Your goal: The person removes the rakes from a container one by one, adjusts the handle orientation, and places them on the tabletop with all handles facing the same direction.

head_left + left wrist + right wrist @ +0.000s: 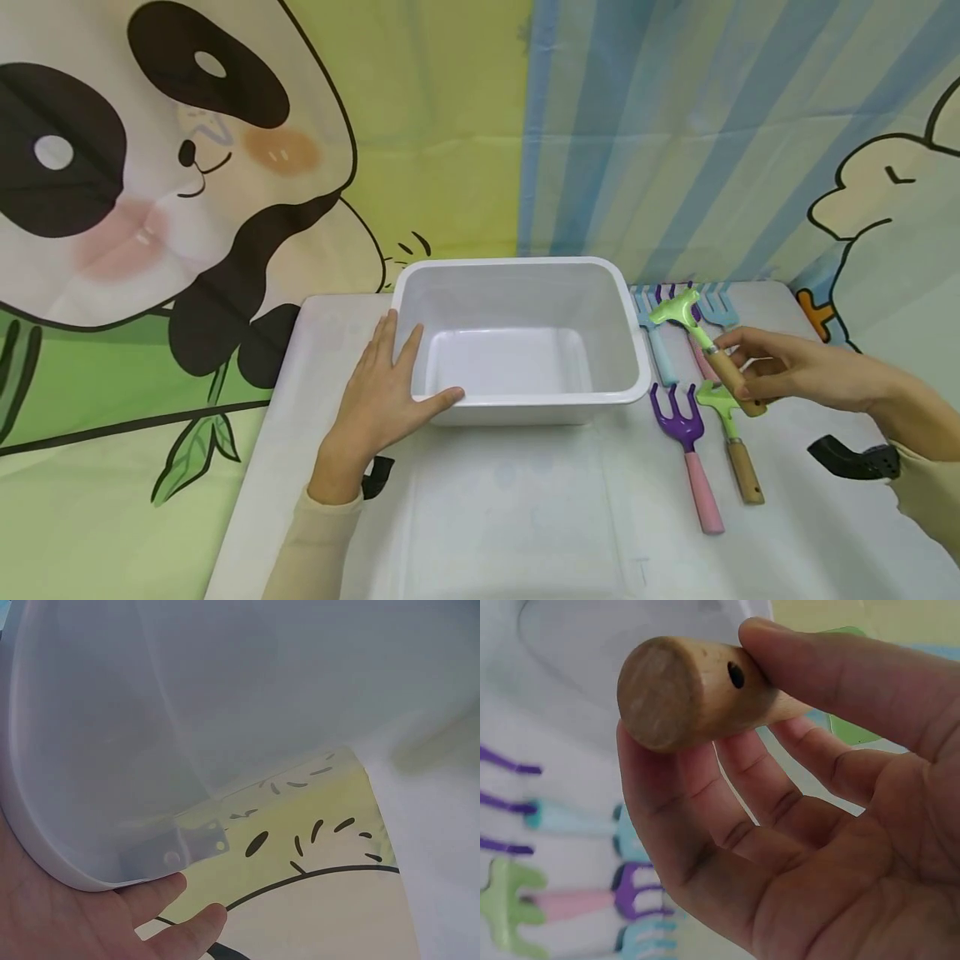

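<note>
My left hand (384, 410) rests on the front left corner of a white plastic bin (517, 413), fingers spread along its side and thumb on the front rim. The bin's visible inside holds nothing. On the right, my right hand (806, 368) pinches a small green-headed hand rake (726, 371) by its wooden handle. Its head points toward the bin, raised above the other tools. In the right wrist view, thumb and fingertips grip the handle (705, 690) near its holed end. Below lie a purple fork with a pink handle (699, 483) and another green rake (738, 458).
Behind the held rake lie a light blue tool (662, 354), another purple fork with a pink handle (703, 354), partly hidden, and a second light blue fork head (718, 307). A white table (510, 517) bears everything. A printed cartoon curtain (450, 125) hangs behind it.
</note>
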Demonstrator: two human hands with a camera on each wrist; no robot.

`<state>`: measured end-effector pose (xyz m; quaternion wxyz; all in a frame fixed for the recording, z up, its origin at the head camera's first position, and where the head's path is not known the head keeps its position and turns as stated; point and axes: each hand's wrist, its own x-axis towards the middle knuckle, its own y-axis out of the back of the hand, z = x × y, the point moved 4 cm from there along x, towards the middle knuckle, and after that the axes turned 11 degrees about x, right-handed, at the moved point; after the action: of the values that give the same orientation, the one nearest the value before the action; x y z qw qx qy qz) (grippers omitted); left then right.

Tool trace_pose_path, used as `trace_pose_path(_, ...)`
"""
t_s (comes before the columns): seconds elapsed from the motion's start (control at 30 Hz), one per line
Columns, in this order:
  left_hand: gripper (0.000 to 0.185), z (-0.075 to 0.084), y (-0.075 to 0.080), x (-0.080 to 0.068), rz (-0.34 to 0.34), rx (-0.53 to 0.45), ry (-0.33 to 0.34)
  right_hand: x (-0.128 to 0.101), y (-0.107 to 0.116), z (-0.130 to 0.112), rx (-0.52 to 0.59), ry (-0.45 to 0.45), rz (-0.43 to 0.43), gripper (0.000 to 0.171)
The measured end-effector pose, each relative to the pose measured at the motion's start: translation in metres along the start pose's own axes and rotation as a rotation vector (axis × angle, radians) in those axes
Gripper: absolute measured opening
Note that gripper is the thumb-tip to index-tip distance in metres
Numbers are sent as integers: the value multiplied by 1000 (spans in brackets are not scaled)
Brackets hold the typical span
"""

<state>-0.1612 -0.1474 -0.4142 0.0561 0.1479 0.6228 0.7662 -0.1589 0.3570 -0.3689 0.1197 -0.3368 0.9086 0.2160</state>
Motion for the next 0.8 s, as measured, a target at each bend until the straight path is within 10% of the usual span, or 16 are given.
trace_pose_path(0.8,113,-1,-2,-1,-8,2,10,-81,9,217,469,-394,256,40)
